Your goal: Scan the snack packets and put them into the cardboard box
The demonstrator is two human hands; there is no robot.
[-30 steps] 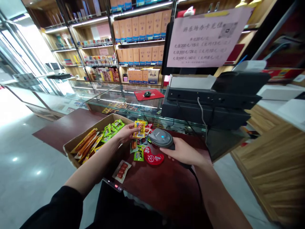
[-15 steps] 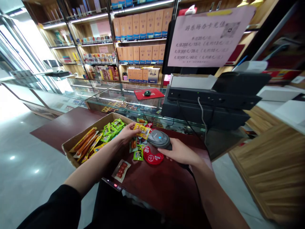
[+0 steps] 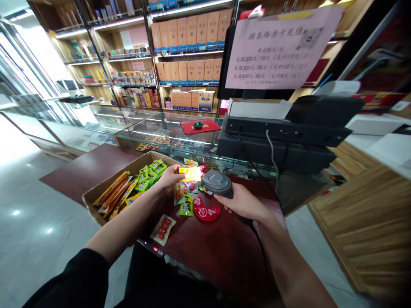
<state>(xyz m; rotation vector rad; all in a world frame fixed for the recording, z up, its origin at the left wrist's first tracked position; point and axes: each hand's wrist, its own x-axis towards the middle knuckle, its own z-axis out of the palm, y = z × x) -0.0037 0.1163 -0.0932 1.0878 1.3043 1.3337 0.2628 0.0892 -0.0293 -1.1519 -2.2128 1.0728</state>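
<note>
My left hand [image 3: 171, 177] pinches a yellow snack packet [image 3: 189, 173], brightly lit on its right side. My right hand [image 3: 242, 201] is wrapped round the handle of a grey barcode scanner [image 3: 217, 182], its head facing the packet from close by. Below them on the dark red tabletop lie a round red packet [image 3: 206, 210], a green packet [image 3: 186, 206] and a small clear packet with a brown snack [image 3: 180, 193]. Nearer to me is a clear-and-white packet of reddish balls [image 3: 163, 229].
A cardboard box [image 3: 90, 201] at the left holds sausages [image 3: 115, 189] and green packets [image 3: 150, 173]. Behind stand a glass counter [image 3: 141, 128], a computer mouse [image 3: 198, 124] on a red mat, and black equipment [image 3: 276, 132] with cables. A phone's edge [image 3: 150, 248] shows near my lap.
The scanner's light now falls on the yellow packet, and the blue glow on the scanner's top is gone. The packet has turned flatter toward the scanner and shifted slightly left.
</note>
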